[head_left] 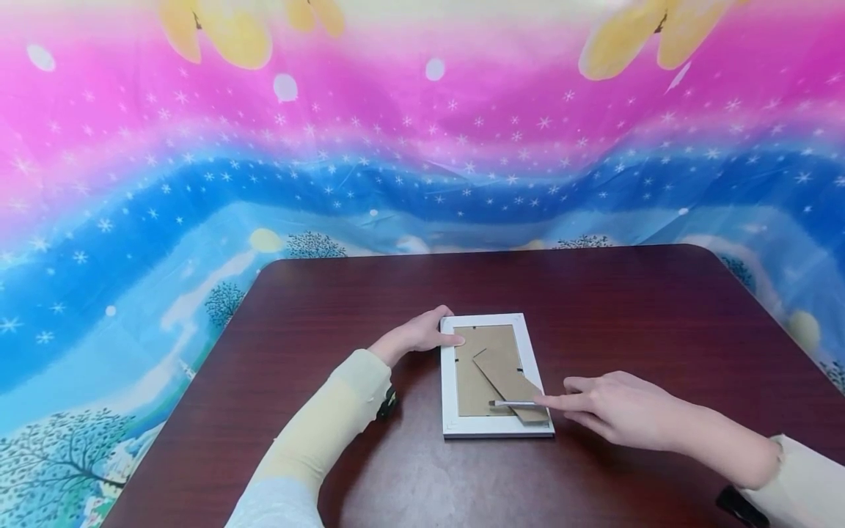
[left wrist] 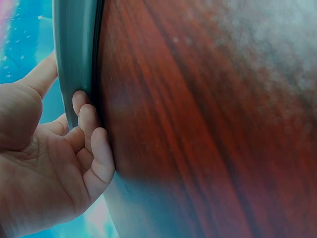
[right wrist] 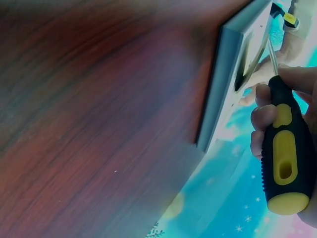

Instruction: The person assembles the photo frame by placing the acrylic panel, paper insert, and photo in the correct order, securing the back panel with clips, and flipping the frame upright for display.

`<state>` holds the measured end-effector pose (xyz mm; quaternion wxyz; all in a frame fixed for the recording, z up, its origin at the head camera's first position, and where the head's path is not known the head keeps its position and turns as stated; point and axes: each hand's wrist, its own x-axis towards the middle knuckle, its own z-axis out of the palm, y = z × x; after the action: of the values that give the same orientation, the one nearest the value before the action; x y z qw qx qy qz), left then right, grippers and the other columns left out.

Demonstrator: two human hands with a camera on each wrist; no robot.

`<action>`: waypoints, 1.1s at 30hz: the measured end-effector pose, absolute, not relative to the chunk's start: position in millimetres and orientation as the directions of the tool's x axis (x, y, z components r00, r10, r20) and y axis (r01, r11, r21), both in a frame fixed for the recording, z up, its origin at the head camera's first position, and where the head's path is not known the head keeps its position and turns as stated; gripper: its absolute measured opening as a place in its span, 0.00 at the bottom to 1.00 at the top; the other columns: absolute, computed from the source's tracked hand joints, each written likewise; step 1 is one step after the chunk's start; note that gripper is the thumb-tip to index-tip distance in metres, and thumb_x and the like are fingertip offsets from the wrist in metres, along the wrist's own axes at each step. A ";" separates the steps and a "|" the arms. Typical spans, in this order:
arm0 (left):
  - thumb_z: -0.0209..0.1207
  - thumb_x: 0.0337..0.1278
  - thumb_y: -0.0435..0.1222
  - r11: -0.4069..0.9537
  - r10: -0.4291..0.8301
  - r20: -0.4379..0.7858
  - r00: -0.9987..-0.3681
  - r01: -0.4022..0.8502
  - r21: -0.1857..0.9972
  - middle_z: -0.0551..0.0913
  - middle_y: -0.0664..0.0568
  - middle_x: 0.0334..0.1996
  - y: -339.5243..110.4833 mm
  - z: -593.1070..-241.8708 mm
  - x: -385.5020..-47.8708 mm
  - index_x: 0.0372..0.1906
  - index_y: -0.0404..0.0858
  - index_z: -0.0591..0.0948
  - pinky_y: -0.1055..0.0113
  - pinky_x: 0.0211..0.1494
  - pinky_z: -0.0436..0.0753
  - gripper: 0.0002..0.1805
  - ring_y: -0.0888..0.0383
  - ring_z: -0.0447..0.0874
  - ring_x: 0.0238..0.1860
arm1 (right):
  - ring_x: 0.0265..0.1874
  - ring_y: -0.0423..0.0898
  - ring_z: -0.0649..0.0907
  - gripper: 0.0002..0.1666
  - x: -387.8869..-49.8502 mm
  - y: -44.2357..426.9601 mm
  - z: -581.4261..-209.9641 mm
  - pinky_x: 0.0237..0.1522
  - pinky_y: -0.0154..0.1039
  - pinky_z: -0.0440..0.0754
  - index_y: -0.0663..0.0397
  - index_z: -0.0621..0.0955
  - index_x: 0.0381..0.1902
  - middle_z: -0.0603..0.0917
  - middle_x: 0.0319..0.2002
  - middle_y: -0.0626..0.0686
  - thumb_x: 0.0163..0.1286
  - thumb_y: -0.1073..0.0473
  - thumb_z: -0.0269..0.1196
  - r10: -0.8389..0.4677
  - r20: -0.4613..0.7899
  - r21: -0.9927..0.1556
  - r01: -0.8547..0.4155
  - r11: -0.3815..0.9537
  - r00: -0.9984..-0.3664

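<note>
A white picture frame (head_left: 451,381) lies face down on the table, its brown backing board (head_left: 488,337) up. A brown easel stand (head_left: 511,381) slants across the lower right of the back. My left hand (head_left: 425,330) grips the frame's upper left edge, thumb over the rim and fingers along the side (left wrist: 89,119). In my right hand (head_left: 620,407) is a flathead screwdriver (right wrist: 285,153) with a black and yellow handle. Its metal shaft (head_left: 518,403) reaches over the stand, with the flat tip above the lower backing. Whether the tip touches the board I cannot tell.
The frame lies on a dark red-brown wooden table (head_left: 356,308) with rounded far corners. Behind it hangs a pink and blue patterned cloth (head_left: 422,147). Small dark metal tabs (head_left: 519,370) line the inner rim of the frame.
</note>
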<state>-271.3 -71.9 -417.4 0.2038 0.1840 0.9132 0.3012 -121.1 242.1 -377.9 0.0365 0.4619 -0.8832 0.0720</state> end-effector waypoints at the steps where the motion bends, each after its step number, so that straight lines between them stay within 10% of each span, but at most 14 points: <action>1: 0.64 0.61 0.46 0.751 0.459 -0.261 -0.850 0.214 0.625 0.76 0.51 0.39 -71.9 -417.6 -271.3 0.56 0.39 0.70 0.60 0.45 0.71 0.25 0.54 0.72 0.41 | 0.12 0.30 0.57 0.32 -120.7 241.6 -378.6 0.16 0.25 0.61 0.32 0.78 0.61 0.79 0.34 0.42 0.60 0.62 0.68 -0.825 0.154 -0.071 -0.839 0.539 -0.543; 8: 0.64 0.61 0.46 0.750 0.459 -0.253 -0.852 0.219 0.624 0.76 0.50 0.39 -71.9 -418.2 -270.3 0.56 0.39 0.70 0.60 0.45 0.71 0.25 0.53 0.72 0.41 | 0.14 0.30 0.51 0.29 -121.6 239.6 -383.2 0.16 0.22 0.50 0.34 0.81 0.58 0.67 0.28 0.36 0.58 0.60 0.70 -0.858 0.247 -0.012 -0.887 0.462 -0.450; 33: 0.63 0.62 0.47 0.753 0.450 -0.260 -0.855 0.206 0.624 0.75 0.51 0.38 -71.9 -416.8 -269.5 0.55 0.40 0.70 0.60 0.45 0.71 0.24 0.53 0.72 0.41 | 0.14 0.29 0.54 0.26 -121.1 236.2 -381.7 0.16 0.21 0.52 0.37 0.83 0.55 0.67 0.27 0.37 0.57 0.60 0.70 -0.859 0.260 0.000 -0.889 0.458 -0.442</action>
<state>-269.5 -71.9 -416.8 0.2013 0.1794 0.9144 0.3019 -121.1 236.2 -381.7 0.1120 0.5162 -0.8464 0.0683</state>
